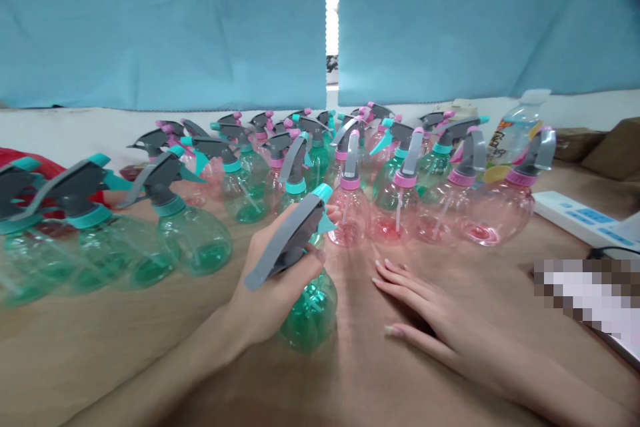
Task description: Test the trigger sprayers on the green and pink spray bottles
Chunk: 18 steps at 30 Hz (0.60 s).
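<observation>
My left hand (pixel 277 273) is wrapped round the neck of a green spray bottle (pixel 313 313) with a grey and turquoise trigger head. That bottle leans slightly, and I cannot tell whether its base touches the table. To the right, my right hand (pixel 425 313) rests on the table with its fingers stretched out, holding nothing. Just beyond it stand pink spray bottles (pixel 393 223) with grey heads and pink collars. Several green spray bottles (pixel 195 240) line the left side, turquoise collars on their necks.
More pink and green bottles crowd the back of the wooden table (pixel 200 367). A larger labelled clear bottle (pixel 523 123) stands behind them. At the right lie a white power strip (pixel 585 220) and brown boxes (pixel 613 150). Blue curtains (pixel 160 27) hang behind.
</observation>
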### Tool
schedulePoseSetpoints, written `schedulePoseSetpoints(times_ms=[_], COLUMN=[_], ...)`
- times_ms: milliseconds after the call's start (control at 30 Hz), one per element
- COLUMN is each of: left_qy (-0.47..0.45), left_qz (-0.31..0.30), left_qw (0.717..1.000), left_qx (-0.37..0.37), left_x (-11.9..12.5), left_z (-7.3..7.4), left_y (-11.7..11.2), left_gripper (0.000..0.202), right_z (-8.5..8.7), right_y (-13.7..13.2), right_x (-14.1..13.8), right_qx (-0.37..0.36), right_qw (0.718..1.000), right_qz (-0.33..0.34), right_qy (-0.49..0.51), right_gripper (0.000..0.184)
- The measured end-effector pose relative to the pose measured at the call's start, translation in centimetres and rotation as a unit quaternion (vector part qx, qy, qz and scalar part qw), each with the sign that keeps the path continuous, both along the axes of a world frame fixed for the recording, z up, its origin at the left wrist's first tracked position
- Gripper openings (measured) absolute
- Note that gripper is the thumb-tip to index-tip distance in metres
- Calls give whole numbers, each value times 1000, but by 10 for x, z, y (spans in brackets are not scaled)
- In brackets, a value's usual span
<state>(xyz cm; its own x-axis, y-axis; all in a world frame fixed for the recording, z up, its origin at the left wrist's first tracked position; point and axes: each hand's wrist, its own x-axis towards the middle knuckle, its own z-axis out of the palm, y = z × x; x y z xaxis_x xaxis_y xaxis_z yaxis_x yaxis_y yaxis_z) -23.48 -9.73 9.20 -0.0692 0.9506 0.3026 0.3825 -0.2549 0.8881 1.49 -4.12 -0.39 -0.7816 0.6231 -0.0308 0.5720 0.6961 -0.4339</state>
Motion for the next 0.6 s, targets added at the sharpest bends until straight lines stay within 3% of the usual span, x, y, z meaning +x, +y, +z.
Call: schedulePoseSetpoints(times_ms=[600], left_qy=[9], left_qz=[6], left_qw=[1000], left_qx=[5], left_x=[1], left_z=[1], left_y=[1], left_gripper=[22], right_z=[-4], right_y=[1], right_x=[0], right_qx=[-2], right_qw=[1000], right_qz=[1], right_qy=[29], right_gripper=[60])
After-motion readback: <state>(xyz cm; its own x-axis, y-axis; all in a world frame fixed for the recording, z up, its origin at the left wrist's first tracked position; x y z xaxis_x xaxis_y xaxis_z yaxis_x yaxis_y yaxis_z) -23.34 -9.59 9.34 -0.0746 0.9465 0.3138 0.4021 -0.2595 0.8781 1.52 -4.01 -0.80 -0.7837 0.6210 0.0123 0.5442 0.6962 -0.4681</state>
